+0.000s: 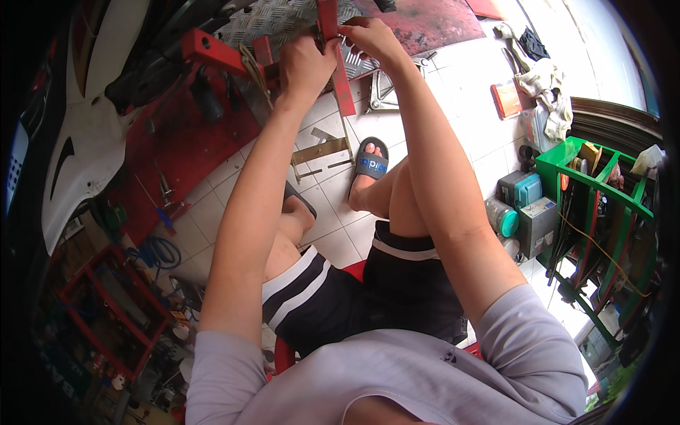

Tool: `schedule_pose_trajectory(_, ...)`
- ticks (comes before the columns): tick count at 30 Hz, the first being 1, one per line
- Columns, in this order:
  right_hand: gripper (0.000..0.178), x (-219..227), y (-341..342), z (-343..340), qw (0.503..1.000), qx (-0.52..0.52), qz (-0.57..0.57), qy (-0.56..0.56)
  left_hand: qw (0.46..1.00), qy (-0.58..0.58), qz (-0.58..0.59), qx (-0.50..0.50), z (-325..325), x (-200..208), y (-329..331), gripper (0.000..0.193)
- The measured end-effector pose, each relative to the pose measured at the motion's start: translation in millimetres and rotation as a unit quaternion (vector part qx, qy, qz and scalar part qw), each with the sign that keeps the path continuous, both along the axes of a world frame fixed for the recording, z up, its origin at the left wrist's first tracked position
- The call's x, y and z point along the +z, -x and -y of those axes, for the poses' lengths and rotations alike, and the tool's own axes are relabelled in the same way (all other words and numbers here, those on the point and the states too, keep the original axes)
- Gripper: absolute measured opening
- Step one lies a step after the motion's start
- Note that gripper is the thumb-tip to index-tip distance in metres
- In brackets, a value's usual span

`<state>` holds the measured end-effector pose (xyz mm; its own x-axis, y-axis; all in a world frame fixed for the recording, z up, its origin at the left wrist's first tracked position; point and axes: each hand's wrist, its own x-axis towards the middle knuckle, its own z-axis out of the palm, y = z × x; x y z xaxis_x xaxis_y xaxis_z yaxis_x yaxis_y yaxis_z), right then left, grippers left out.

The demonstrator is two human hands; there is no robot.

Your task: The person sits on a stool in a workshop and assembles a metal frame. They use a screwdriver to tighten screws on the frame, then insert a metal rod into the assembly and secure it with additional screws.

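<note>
Both arms reach up to a red metal upright (344, 92) at the top middle. My left hand (303, 67) is closed against its left side, thumb near the post; what lies in the fingers is hidden. From the right, my right hand (372, 40) touches the upright with curled, pinching fingers; anything between them is too small to make out. To the left of my left hand a square red tube (211, 51) sticks out of the same frame. A thin metal bracket (322, 151) shows below the upright, over the tiled floor.
A red lift platform (177, 142) with tools and a white motorcycle panel (88, 152) are on the left. At right stand a green rack (567, 152), a grey box (538, 225) and a jar with a teal lid (501, 218). Rags (545, 81) lie behind them. A silver metal part (382, 95) sits on the floor.
</note>
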<state>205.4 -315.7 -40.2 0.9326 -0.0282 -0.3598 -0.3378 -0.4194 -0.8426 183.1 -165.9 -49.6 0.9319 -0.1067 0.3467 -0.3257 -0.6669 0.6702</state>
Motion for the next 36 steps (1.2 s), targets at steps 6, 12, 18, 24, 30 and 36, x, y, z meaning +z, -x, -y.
schedule_pose_trajectory(6, 0.036, -12, -7, 0, 0.996, 0.040, 0.063, 0.058, 1.000, 0.004, 0.007, 0.002, 0, -1, -1, 0.025)
schedule_pose_trajectory(12, 0.037, -17, -12, -4, 0.968, 0.088, 0.151, 0.182, 1.000, 0.011, -0.013, 0.001, 1, 5, 3, 0.024)
schedule_pose_trajectory(18, 0.027, -27, -19, -11, 0.956, 0.106, 0.193, 0.191, 1.000, -0.009, 0.018, 0.005, -2, -7, -3, 0.024)
schedule_pose_trajectory(24, 0.026, -31, -18, -14, 0.969, 0.061, 0.184, 0.156, 1.000, -0.021, 0.018, 0.007, -3, -12, -4, 0.025)
schedule_pose_trajectory(30, 0.035, -33, 0, 5, 0.975, 0.012, -0.202, -0.091, 0.991, 0.021, -0.129, -0.023, -7, -17, 6, 0.040)
schedule_pose_trajectory(36, 0.044, -52, 43, -4, 0.917, 0.181, -0.335, -0.120, 0.877, -0.136, -0.447, -0.112, -24, -86, 63, 0.065)
